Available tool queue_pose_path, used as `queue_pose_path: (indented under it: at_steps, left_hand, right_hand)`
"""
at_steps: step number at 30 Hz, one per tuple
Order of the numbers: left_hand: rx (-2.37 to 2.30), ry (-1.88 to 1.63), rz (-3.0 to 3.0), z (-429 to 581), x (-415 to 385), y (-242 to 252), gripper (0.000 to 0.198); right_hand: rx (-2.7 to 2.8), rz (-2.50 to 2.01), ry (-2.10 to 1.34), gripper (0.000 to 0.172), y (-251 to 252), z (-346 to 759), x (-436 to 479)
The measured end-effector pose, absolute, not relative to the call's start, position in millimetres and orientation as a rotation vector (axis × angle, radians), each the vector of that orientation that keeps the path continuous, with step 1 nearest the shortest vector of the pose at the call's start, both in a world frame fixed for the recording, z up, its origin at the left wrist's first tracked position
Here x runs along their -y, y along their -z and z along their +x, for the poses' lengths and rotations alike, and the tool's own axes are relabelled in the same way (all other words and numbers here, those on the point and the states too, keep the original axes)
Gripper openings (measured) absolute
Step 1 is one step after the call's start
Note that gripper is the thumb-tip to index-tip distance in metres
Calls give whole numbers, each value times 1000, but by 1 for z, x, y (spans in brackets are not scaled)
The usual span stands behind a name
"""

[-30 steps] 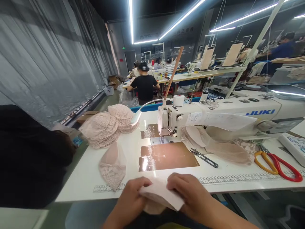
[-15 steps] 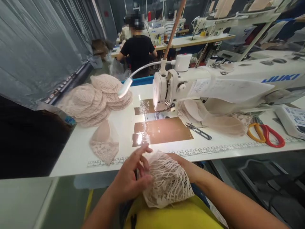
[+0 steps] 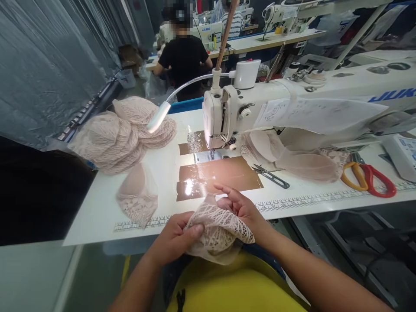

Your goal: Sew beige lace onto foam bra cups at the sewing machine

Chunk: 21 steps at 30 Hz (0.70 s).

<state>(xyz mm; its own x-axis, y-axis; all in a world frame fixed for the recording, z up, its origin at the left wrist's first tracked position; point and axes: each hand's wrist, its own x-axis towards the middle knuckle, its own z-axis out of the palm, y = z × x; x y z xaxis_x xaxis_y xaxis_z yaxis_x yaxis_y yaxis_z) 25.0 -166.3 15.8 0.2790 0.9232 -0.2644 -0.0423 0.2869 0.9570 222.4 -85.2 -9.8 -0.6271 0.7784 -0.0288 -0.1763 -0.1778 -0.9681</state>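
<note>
Left hand (image 3: 175,238) has closed onto the lace piece (image 3: 217,234).

- lace pc (image 3: 216,232): pale beige-pink, thin & soft; openwork w/ fan-like, branching lines on the side facing up
- btm edge: plain sheer fabric, semi see-thru, sticking out below the lace
- state: bunched & creased, not flat; r side folded over into a loose roll, ending in a pointy corner at lower r
- pose: held up btwn both hands, l hand (image 3: 178,236) w/ thumb on top of the lace, r hand (image 3: 243,212) at the upper r side
- loc: by near edge of table (image 3: 87,221), over the lap; underside hidden, can't tell
</note>
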Motion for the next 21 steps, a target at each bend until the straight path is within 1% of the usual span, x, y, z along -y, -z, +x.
queue_pose_path:
  at_steps: [1, 3, 4, 6, 7, 8, 12, 15, 17, 18, 21]
  left_hand:
    - [-1102, -869, 1078, 29, 165, -15, 35]
    - [-1156, -924, 1101, 34, 164, -14, 36]
    - [-1170, -947, 1102, 35, 163, -13, 36]
    - [-1186, -972, 1090, 37, 162, -12, 35]
    - [-1193, -978, 1082, 38, 161, -12, 35]
    - [-1199, -984, 1066, 38, 160, -11, 35]
    - [-1168, -1079, 781, 39, 159, -7, 40]
    - [-986, -1236, 459, 41, 161, -4, 62]
    - [-823, -1289, 363, 46, 163, -4, 75]
    - [-772, -1284, 354, 50, 164, -5, 76]
    - [-782, -1247, 387, 66, 165, -5, 62]
  right_hand:
    - [1453, -713, -1848, 58, 10, 223, 84]
    - [1522, -704, -1859, 32, 8, 226, 81]
    - [1552, -697, -1893, 31, 6, 229, 79]
    - [1581, -668, -1989, 49, 4, 234, 75]
    - [1582, -657, -2024, 54, 3, 236, 74]
    - [1588, -650, -2046, 53, 2, 238, 73]
    - [1653, -680, -1982, 34, -2, 238, 74]
    - [1491, -757, -1882, 32, -4, 237, 75]
    - [1401, -799, -1800, 30, -5, 235, 75]
    - [1409, -806, -1753, 28, -6, 233, 74]
    - [1631, -731, -1639, 24, -6, 225, 73]
